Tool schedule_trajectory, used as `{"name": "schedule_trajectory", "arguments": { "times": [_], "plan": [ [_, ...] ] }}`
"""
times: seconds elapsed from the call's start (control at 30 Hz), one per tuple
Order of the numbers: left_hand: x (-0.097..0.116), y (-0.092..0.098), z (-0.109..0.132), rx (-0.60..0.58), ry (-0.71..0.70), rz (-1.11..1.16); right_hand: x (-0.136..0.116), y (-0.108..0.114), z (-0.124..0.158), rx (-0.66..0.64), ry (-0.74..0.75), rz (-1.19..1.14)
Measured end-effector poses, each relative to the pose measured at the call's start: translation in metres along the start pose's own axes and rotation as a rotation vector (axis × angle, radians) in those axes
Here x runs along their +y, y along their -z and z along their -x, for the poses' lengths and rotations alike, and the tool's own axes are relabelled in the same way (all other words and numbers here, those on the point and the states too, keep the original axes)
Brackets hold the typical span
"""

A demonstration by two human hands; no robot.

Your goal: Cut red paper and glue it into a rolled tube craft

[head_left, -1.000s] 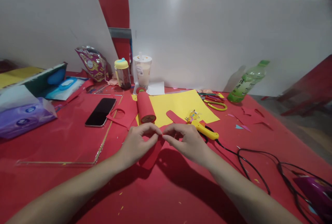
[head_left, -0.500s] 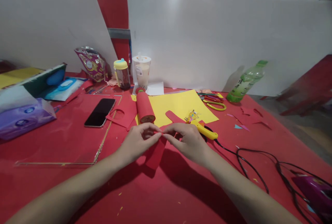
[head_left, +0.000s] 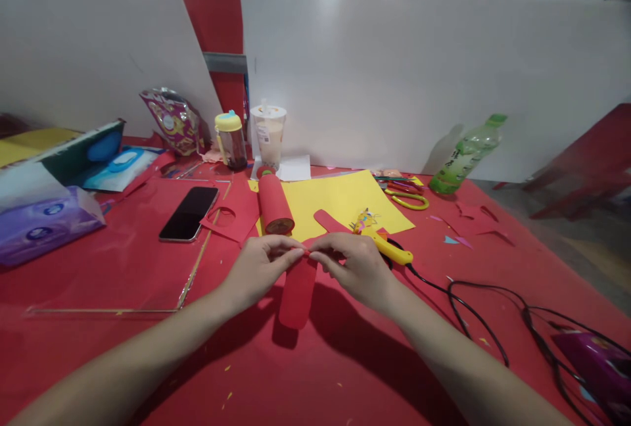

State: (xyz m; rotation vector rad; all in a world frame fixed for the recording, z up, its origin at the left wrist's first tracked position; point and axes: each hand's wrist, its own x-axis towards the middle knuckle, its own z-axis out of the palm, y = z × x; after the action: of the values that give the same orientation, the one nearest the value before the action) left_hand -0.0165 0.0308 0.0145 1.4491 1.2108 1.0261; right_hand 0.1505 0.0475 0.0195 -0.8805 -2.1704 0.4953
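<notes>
Red strip (head_left: 297, 296), upper edge between fingertips (head_left: 294, 254)

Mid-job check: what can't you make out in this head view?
Head view: top end of the red paper strip, hidden by fingertips of the left hand and right hand pinching it.
Head view: purple device, cut off by the right edge.
Head view: green bottle label, too blurred to read.
Head view: cup label, too small.

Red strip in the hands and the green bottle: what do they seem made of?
Red strip: likely matte paper or thin card; dull, thin, pinched at its top by the left hand and right hand. Green bottle: seemingly glossy translucent plastic, light showing through.
</notes>
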Motion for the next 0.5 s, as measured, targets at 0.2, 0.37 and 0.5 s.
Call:
{"name": "schedule_trajectory", "arguments": {
  "times": [0.2, 0.37, 0.5],
  "plan": [
    [-0.0004, -0.0011, 0.001, 0.028, -0.026, -0.042, -0.0036, 0.0009, 0.0003, 0.0, -0.053, 0.024],
    [-0.0028, -0.0011, 0.0013, 0.014, -0.015, -0.033, -0.0022, -0.0004, 0.0008, 0.029, 0.043, 0.075],
    [-0.0034, -0.0009, 0.0014, 0.0, -0.001, -0.045, -0.0001, -0.0015, 0.0005, 0.054, 0.11, 0.106]
  ]
}}
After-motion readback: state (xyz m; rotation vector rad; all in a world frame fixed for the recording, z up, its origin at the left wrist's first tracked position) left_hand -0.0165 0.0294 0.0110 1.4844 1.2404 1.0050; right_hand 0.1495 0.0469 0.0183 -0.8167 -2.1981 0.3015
